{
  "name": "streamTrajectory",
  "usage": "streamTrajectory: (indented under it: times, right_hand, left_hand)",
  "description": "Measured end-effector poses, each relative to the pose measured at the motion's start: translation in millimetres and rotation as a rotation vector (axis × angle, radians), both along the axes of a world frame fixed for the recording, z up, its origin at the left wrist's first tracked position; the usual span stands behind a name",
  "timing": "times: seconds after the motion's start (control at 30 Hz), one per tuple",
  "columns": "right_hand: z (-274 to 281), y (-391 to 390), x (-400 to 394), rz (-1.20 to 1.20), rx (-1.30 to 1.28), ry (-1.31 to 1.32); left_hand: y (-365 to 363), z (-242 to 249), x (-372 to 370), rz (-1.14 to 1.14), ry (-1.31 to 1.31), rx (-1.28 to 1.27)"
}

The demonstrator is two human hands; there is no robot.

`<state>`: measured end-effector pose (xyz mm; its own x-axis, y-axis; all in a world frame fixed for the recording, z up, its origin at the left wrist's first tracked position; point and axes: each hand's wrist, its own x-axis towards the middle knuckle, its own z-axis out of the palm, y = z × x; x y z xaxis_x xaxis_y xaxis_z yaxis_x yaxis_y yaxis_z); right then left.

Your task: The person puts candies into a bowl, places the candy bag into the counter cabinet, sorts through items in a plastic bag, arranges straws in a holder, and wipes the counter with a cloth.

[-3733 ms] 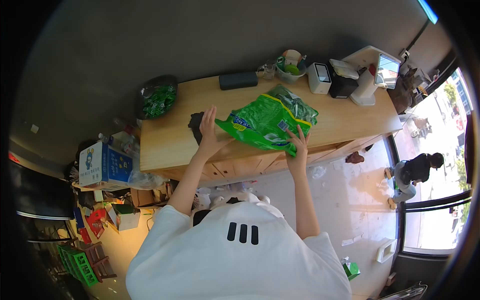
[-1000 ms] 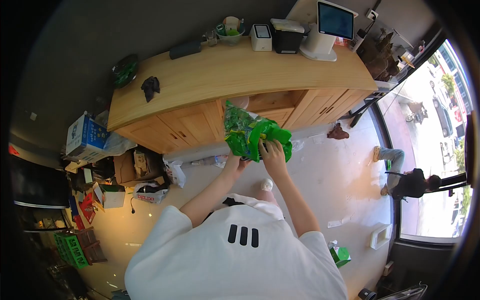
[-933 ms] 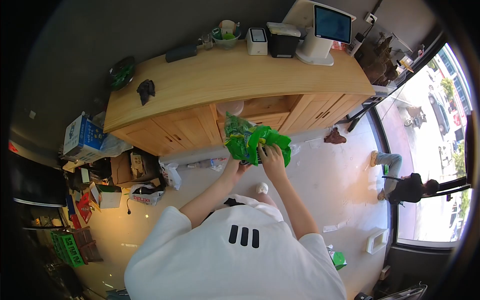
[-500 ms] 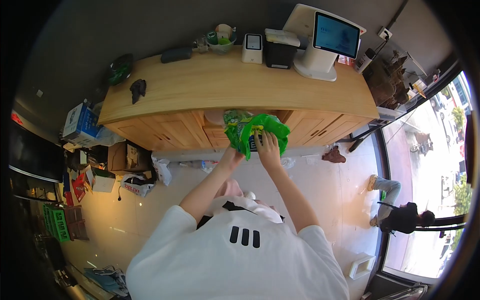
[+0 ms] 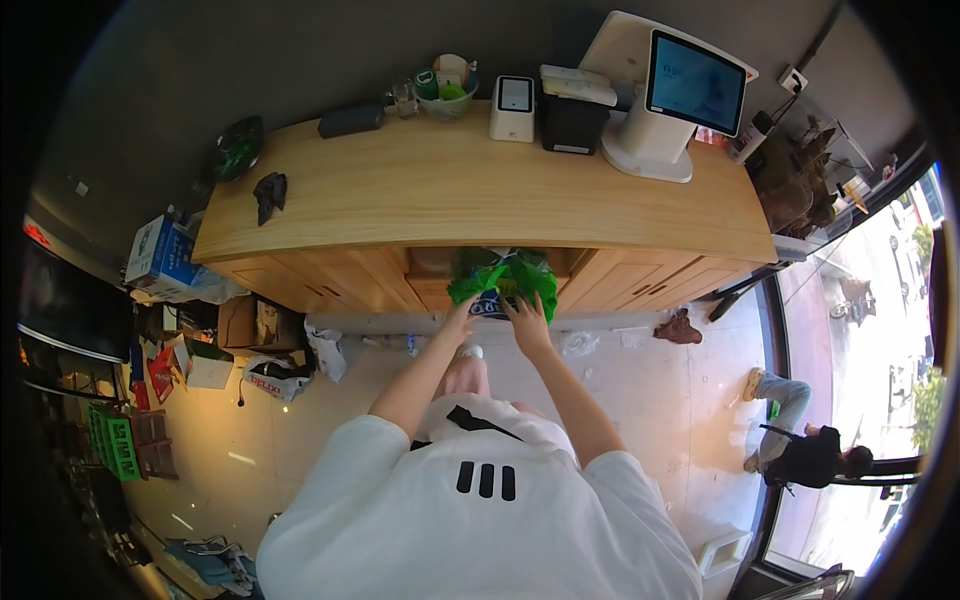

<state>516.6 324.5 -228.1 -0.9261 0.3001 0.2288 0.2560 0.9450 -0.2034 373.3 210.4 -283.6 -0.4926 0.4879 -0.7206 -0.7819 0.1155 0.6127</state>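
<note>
The right hand lies on the near right side of a crumpled green bag, fingers parted over the plastic, though whether they pinch it cannot be made out. Opposite, the left hand meets the bag's near left side, its fingers partly hidden, so its grip cannot be told either. The bag sits between the two hands and just ahead of them, a dark blue printed patch facing back toward the person. Neither hand is clearly nearer; both touch it, the right overlapping more of its surface. Its folds leave the long axis uncertain, but it looks broader from hand to hand than from front to back. Straight ahead of both hands, beyond the bag, is an open compartment under the front edge of a wooden counter; the bag's far end reaches up to that opening, how deep it goes being hard to judge. Cabinet doors flank the opening beyond the left hand and the right. Farther ahead and to the left of the left hand, a dark cloth rests on the countertop.
</note>
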Motion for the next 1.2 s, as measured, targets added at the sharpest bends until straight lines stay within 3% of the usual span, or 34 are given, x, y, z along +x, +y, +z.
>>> streamTrajectory:
  times: [0.07,0.17,0.23,0.27,0.3,0.37,0.4,0.43,0.5,0.57,0.6,0.63,0.7,0.83,0.87,0.97,1.2]
  right_hand:
    - [8,1,2,-0.010,-0.012,-0.016]
    - [27,-5,12,-0.056,0.137,0.134]
    - [51,-10,29,-0.167,-0.203,0.229]
    - [51,-6,34,-0.171,-0.204,0.224]
    - [49,0,38,-0.336,-0.545,0.021]
    - [37,4,41,-0.502,-0.887,-0.197]
    - [26,7,37,-0.697,-1.494,-0.034]
    - [25,4,36,-0.884,-2.100,0.160]
    - [15,-3,19,-0.782,-2.139,0.263]
    - [-14,-5,2,-0.719,-2.446,0.679]
    - [-24,-1,-5,-0.727,-2.574,0.764]
    - [-30,2,-14,-0.731,-2.583,0.750]
    - [-38,9,-30,-0.719,-2.533,1.002]
    - [-32,22,-42,-0.986,-2.478,1.076]
    - [-34,23,-40,-1.005,-2.481,1.058]
    - [-21,29,-39,-0.986,-2.402,1.016]
    - [-10,47,-31,-0.591,-2.381,1.131]
  left_hand:
    - [15,1,-1,-0.018,0.071,-0.127]
    - [33,16,-2,0.117,-0.080,-0.255]
    - [41,26,-3,0.122,-0.056,-0.289]
    - [41,31,-1,0.118,-0.060,-0.291]
    - [42,35,-1,0.114,-0.077,-0.287]
    - [47,24,-4,0.108,-0.100,-0.289]
    - [54,-13,-12,0.140,-0.048,-0.231]
    - [54,-13,-10,0.154,-0.066,-0.217]
    - [56,2,-8,0.175,-0.087,-0.209]
    - [53,17,-8,0.112,-0.151,-0.262]
    - [46,7,-19,-0.016,-0.183,-0.195]
    - [46,1,-22,-0.006,-0.185,-0.202]
    - [47,-8,-26,0.003,-0.236,-0.150]
    - [53,36,-4,0.131,-0.242,-0.161]
    - [48,5,-14,0.169,-0.285,-0.126]
    - [40,53,-1,0.126,-0.289,-0.002]
    - [42,57,10,0.102,-0.251,0.281]
